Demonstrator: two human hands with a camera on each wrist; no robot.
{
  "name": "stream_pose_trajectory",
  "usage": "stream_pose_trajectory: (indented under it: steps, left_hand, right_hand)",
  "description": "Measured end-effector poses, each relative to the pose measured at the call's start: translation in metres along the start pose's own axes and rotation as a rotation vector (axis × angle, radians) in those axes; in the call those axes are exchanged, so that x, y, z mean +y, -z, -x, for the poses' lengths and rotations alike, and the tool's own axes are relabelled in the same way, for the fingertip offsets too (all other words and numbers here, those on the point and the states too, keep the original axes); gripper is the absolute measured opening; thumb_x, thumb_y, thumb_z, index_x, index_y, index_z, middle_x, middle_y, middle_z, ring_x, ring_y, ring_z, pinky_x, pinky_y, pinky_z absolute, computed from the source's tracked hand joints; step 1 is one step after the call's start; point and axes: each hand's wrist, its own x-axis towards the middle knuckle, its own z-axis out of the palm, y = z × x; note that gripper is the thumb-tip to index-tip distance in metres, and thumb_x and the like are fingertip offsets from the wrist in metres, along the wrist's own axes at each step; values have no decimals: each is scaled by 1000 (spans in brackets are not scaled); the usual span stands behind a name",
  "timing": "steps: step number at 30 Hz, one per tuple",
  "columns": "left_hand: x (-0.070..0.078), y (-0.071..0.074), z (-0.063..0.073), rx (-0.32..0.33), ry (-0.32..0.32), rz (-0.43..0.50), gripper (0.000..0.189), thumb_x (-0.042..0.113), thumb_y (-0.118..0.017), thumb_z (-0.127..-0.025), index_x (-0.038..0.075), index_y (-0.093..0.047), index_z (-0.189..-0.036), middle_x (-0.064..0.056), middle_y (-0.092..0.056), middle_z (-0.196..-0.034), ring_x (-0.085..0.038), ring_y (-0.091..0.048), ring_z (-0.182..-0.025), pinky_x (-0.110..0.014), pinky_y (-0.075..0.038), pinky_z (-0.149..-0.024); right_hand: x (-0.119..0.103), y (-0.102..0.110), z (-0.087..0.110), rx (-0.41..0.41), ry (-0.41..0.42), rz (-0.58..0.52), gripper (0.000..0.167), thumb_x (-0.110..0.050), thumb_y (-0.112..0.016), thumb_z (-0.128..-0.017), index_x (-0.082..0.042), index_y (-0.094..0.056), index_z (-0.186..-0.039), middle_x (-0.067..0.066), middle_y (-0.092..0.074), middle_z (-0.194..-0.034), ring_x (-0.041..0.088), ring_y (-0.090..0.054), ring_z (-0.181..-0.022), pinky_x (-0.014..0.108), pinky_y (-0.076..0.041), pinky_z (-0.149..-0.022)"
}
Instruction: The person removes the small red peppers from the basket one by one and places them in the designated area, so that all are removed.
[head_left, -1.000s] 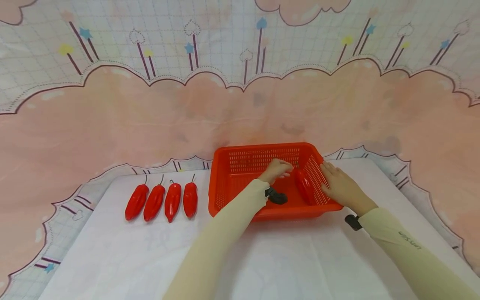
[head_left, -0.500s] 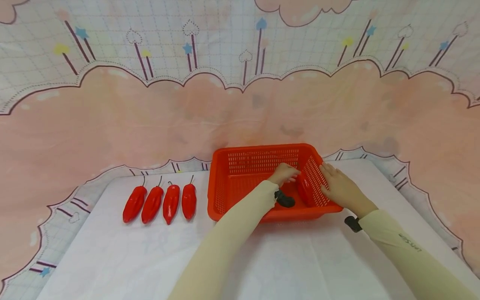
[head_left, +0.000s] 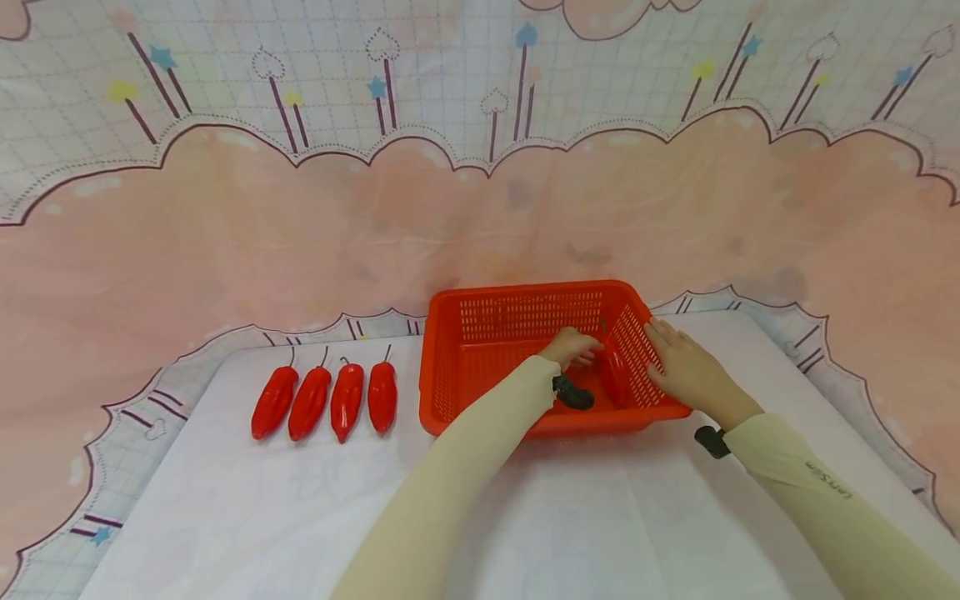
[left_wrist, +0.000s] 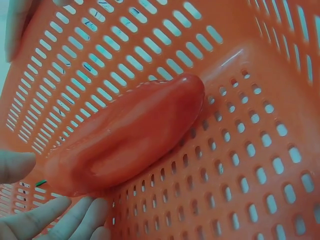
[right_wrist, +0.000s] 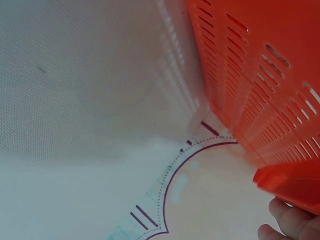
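A glossy red pepper (head_left: 615, 371) lies in the right end of the orange-red plastic basket (head_left: 480, 425), against its slotted side wall. Over the basket floor, my left hand (head_left: 572, 347) reaches to this pepper's stem end. In the left wrist view, the thumb (left_wrist: 15, 166) and fingers (left_wrist: 65, 217) spread on either side of that end of the pepper (left_wrist: 130, 135), not closed round it; whether a fingertip touches cannot be told. My right hand (head_left: 690, 373) rests on the basket's right rim, its fingers extended. The right wrist view shows its fingertips (right_wrist: 295, 220) at the rim.
Several red peppers (head_left: 347, 402) with stems lie in a row on the white tablecloth (head_left: 247, 517), left of the basket. Behind the table hangs a pink and white patterned cloth (head_left: 300, 233). A dark device (head_left: 573, 393) is strapped to the left wrist.
My left hand has moved right inside the basket, up to the pepper's stem end. The right hand stays at the rim, and the row of peppers is undisturbed.
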Motion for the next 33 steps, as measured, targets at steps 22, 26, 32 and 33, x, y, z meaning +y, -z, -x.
stream_pose_trajectory:
  steps: [22,26,32,33]
  left_hand:
    - [7,15,25,-169,121,176,41,10,-50,-96,-4,-47,-134,-22,-50,-137,-34,-50,-126,-40,-39,-109]
    - [-1,13,9,-170,109,149,39,12,-54,-94,-1,-52,-130,-19,-55,-132,-31,-55,-122,-38,-43,-105]
    - [-10,8,-11,-187,82,128,42,15,-59,-91,2,-53,-130,-16,-58,-130,-28,-56,-121,-36,-45,-103]
    - [-11,7,-12,-192,80,130,42,14,-59,-91,1,-53,-131,-17,-58,-131,-29,-55,-121,-37,-44,-104]
  right_hand:
    - [-3,2,2,16,22,2,61,-13,-51,-88,17,-31,-137,35,-32,-143,48,-28,-135,57,-25,-112]
    - [-5,3,2,5,8,3,61,-14,-50,-88,17,-30,-137,35,-31,-144,47,-27,-135,57,-25,-112]
    - [-3,3,2,18,20,12,61,-14,-51,-88,17,-31,-137,35,-32,-143,48,-28,-135,57,-26,-111]
    - [-2,2,2,20,22,14,61,-14,-51,-88,17,-31,-137,35,-32,-143,48,-28,-135,57,-26,-111]
